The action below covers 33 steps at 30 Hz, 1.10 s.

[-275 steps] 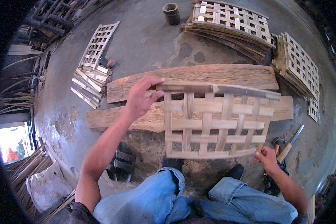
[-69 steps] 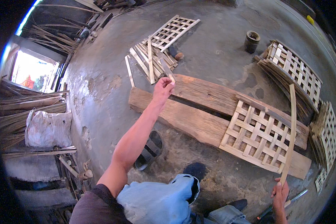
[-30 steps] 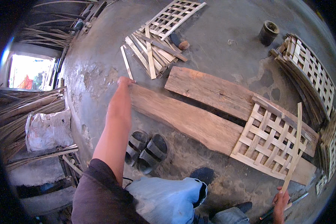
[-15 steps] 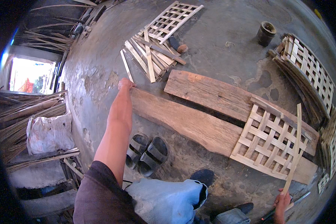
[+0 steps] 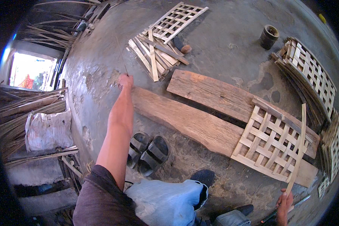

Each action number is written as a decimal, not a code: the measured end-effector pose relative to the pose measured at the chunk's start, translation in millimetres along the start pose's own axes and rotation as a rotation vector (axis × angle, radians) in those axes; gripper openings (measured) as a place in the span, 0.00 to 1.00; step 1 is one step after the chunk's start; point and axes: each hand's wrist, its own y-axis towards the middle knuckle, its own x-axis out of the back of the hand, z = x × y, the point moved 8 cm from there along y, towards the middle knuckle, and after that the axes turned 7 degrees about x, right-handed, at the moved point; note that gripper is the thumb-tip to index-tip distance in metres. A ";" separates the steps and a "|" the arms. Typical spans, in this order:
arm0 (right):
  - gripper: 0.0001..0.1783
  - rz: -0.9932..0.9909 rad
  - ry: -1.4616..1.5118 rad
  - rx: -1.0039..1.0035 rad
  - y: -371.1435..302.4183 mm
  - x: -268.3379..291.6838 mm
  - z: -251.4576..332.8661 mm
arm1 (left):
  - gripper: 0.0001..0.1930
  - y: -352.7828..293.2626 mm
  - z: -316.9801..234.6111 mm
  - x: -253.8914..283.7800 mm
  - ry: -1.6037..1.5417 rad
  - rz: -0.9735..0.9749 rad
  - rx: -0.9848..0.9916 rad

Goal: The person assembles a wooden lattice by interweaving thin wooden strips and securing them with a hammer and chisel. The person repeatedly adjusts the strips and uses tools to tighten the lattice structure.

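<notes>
Got a long pale strip (image 5: 299, 150) grasped by its lower end in the right grip (image 5: 284, 201), slanting up over the right edge of the woven panel (image 5: 267, 137); can't tell if touching it. Looks to be pinching a thin strip (image 5: 123, 64) in the left grip (image 5: 126, 81) too, nearly edge-on, just off the left end of the near plank (image 5: 184, 116). For doing this well: lift clear of the strip pile (image 5: 152, 52), no snagging. Leave the panel lying across that and the far plank (image 5: 211, 88), toward the right ends, and don't drag anything over it. Pinch lightly, watch for splinters.
</notes>
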 end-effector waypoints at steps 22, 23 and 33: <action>0.17 -0.023 0.050 0.012 -19.3 9.5 2.9 | 0.26 -71.6 -102.5 39.1 -0.235 -0.234 -0.405; 0.17 -0.007 0.058 0.029 -19.1 7.0 3.1 | 0.26 -80.0 -115.8 36.6 -0.240 -0.171 -0.621; 0.16 -0.032 0.034 0.014 -32.5 10.1 1.8 | 0.40 -139.8 -210.4 2.8 0.080 0.169 -0.338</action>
